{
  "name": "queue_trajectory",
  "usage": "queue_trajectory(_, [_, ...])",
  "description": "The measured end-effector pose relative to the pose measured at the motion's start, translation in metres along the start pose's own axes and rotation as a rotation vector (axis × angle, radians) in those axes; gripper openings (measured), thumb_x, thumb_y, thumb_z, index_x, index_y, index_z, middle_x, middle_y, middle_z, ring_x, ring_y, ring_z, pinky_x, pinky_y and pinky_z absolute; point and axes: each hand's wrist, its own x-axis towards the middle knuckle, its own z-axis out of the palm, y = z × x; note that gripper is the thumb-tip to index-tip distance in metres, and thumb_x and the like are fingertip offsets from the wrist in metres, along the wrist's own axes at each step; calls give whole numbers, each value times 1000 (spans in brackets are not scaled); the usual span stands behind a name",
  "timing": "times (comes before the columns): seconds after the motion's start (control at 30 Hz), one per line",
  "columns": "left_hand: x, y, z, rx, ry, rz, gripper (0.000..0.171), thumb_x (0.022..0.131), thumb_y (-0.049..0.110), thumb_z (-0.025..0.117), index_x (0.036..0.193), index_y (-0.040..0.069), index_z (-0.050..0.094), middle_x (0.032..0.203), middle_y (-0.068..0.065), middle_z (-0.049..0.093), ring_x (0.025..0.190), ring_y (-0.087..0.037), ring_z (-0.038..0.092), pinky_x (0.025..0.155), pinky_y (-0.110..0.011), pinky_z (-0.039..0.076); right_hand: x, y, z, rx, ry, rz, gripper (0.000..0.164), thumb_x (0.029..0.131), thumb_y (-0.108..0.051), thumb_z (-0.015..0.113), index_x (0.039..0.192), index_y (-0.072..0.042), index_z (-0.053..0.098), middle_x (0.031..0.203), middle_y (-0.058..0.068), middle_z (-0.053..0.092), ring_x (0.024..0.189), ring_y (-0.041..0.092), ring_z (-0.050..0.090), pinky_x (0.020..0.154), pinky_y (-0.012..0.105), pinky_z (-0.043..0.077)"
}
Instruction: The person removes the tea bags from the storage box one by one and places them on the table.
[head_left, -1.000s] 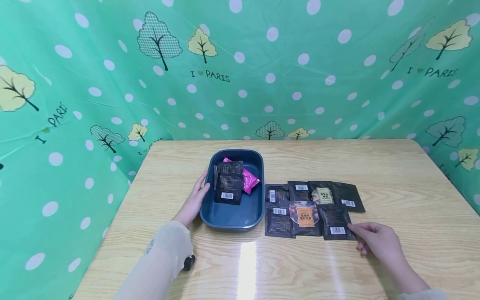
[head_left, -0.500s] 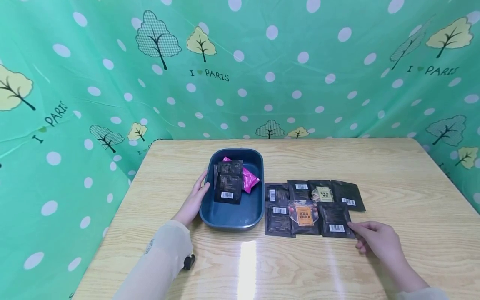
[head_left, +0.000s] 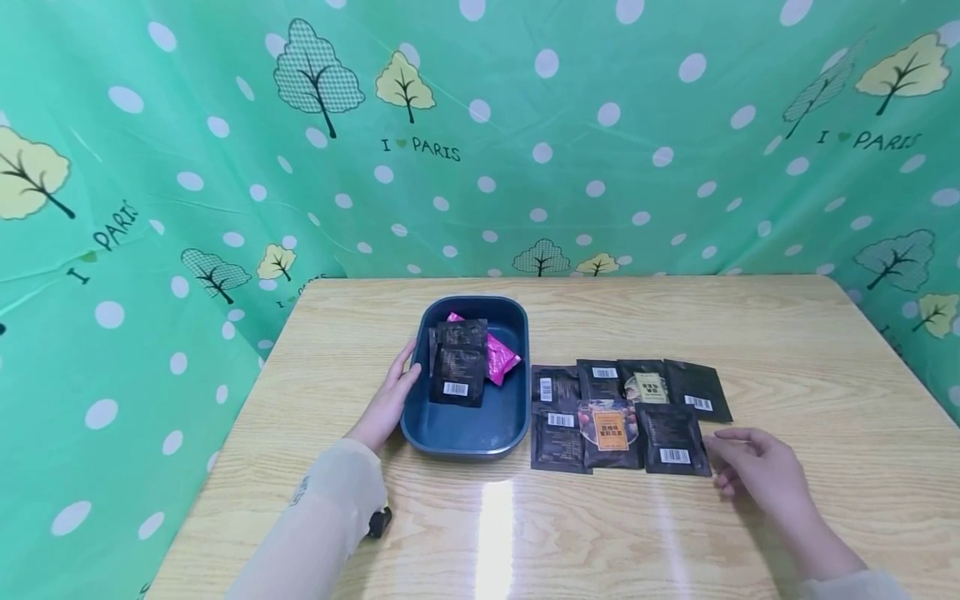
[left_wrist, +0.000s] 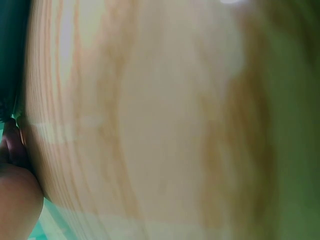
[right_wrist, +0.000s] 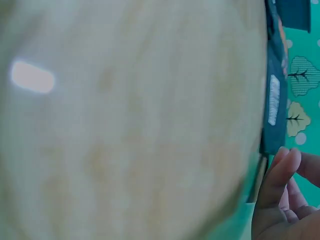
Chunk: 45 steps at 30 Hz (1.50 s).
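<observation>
In the head view my left hand (head_left: pixel 390 404) rests against the left side of a dark blue bin (head_left: pixel 465 437), fingers stretched along its outer wall. Black sachets (head_left: pixel 459 375) and a pink packet (head_left: pixel 499 360) lie inside the bin. To its right, several black sachets lie in two rows on the table. My right hand (head_left: pixel 761 471) is beside the right edge of the front-right black sachet (head_left: pixel 672 437), whose barcode faces up. In the right wrist view the thumb and forefinger tips of that hand are close together at the sachet's corner, holding nothing visible.
The back row's rightmost sachet (head_left: pixel 697 392) lies tilted. A front-row sachet (head_left: pixel 609 433) shows an orange label. A small black object (head_left: pixel 379 522) shows beside my left sleeve. A green patterned curtain (head_left: pixel 540 133) hangs behind the wooden table (head_left: pixel 585 533).
My right hand's fingertips have drawn off the front-right sachet to its right edge. That sachet had shifted slightly away from me beforehand. My left hand stays at the bin.
</observation>
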Motion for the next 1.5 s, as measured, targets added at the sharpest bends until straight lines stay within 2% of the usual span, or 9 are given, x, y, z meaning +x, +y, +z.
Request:
queue_trajectory(0.23, [0,0,-1,-2,-5,-7,56,108,40,32,160,32,11,168,-5,3,154,-34,4,123,-57,6,0,-23,0,-79,57,-41,48,97,-33,63,120,8,57,76,-6,66,64,9,63,62,27,58])
queue_trajectory(0.37, [-1,0,-1,-4,-4,1,56,108,39,31,160,32,11,168,-4,2,155,-33,3,123,-57,5,1,-36,2,-103,38,-92,49,97,-34,63,121,9,57,81,-6,67,67,7,62,65,25,58])
queue_trajectory(0.5, [0,-1,-1,-3,-8,-1,56,108,40,31,160,31,10,168,-6,4,154,-35,7,123,-57,7,2,-48,6,-108,22,-136,49,97,-33,63,122,9,56,84,-4,68,68,7,63,65,24,58])
queue_trajectory(0.73, [0,0,0,-17,-16,-8,57,109,39,31,160,30,8,168,-10,5,152,-38,13,122,-58,11,0,-72,17,-51,-22,-220,44,98,-27,62,123,9,55,84,-5,69,73,10,67,68,25,59])
queue_trajectory(0.93, [-2,0,-1,-3,-7,-11,56,108,41,32,160,33,10,168,-8,7,153,-36,13,123,-58,9,1,-93,30,-40,-40,-276,42,99,-24,61,124,9,55,93,3,73,75,9,67,69,24,59])
queue_trajectory(1.23, [0,0,0,-8,-1,-17,56,108,41,33,159,35,12,167,-8,11,152,-36,16,122,-58,11,1,-121,51,-55,-78,-336,43,98,-29,63,125,4,60,108,17,72,80,7,68,75,22,57])
queue_trajectory(1.4, [-1,0,0,-2,-6,-19,57,108,43,32,160,34,10,167,-9,9,152,-37,14,122,-59,10,2,-133,66,-98,-93,-359,40,98,-31,61,123,0,63,111,20,72,82,13,69,84,37,58])
queue_trajectory(1.5, [0,-1,0,1,-4,-20,57,108,43,32,159,35,11,167,-9,9,152,-37,15,122,-59,10,2,-141,74,-128,-102,-377,38,98,-32,61,122,-2,64,111,18,72,86,21,71,87,45,57])
